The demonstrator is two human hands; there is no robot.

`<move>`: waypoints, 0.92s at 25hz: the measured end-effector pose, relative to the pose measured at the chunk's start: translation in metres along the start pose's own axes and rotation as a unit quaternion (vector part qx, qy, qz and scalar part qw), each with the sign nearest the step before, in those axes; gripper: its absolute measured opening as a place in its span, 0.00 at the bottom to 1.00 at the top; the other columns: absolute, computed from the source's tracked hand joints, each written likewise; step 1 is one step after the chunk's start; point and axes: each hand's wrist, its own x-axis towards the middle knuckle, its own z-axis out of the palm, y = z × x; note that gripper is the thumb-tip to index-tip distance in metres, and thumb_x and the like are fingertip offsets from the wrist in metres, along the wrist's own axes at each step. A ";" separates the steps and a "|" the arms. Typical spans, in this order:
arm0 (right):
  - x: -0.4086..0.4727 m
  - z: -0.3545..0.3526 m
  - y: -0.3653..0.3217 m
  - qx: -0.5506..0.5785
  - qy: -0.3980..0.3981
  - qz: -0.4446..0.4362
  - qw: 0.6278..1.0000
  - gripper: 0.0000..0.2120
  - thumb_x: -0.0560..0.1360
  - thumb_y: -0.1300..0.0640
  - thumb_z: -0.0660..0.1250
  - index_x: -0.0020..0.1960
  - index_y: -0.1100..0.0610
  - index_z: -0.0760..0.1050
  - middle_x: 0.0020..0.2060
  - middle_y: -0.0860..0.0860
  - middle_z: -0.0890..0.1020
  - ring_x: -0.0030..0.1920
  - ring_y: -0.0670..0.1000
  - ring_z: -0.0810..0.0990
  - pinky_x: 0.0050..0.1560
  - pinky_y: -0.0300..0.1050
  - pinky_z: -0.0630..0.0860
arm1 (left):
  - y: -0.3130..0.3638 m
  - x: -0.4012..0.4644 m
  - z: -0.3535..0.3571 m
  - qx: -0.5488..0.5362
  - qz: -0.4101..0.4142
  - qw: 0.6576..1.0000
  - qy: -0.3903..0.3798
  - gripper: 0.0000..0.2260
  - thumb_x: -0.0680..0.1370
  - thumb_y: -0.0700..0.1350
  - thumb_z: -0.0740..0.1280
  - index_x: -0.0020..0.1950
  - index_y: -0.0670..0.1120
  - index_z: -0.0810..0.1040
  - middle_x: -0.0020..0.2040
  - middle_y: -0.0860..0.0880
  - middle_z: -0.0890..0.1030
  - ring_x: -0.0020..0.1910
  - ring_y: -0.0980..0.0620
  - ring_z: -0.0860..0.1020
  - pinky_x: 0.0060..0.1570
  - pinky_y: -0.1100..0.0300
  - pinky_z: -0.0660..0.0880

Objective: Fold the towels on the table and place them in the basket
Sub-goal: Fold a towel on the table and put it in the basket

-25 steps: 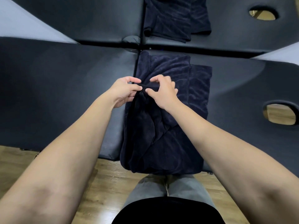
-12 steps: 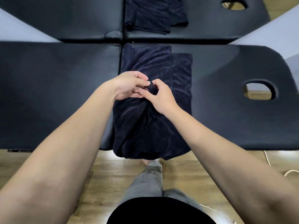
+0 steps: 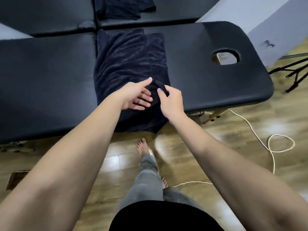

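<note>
Navy terry towel (image 3: 126,64) drapes over the massage table (image 3: 208,84) edge; soft, floppy. Right hand (image 3: 171,102) pinches a bunched fold, left hand (image 3: 136,95) fingers loose, flat beside it. Best grabbed at corners.

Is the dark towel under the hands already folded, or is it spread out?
Partly folded: the dark towel shows a layered edge and hangs over the table edge; the right hand pinches a bunched corner.
</note>
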 end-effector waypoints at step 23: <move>-0.043 0.206 -0.136 0.258 -0.059 0.200 0.943 0.12 0.79 0.48 0.68 0.61 0.51 0.80 0.56 0.45 0.82 0.59 0.48 0.80 0.67 0.52 0.76 | -0.088 -0.089 -0.227 -0.078 0.075 0.992 0.067 0.14 0.86 0.50 0.58 0.58 0.46 0.80 0.47 0.46 0.87 0.44 0.44 0.86 0.51 0.50 0.81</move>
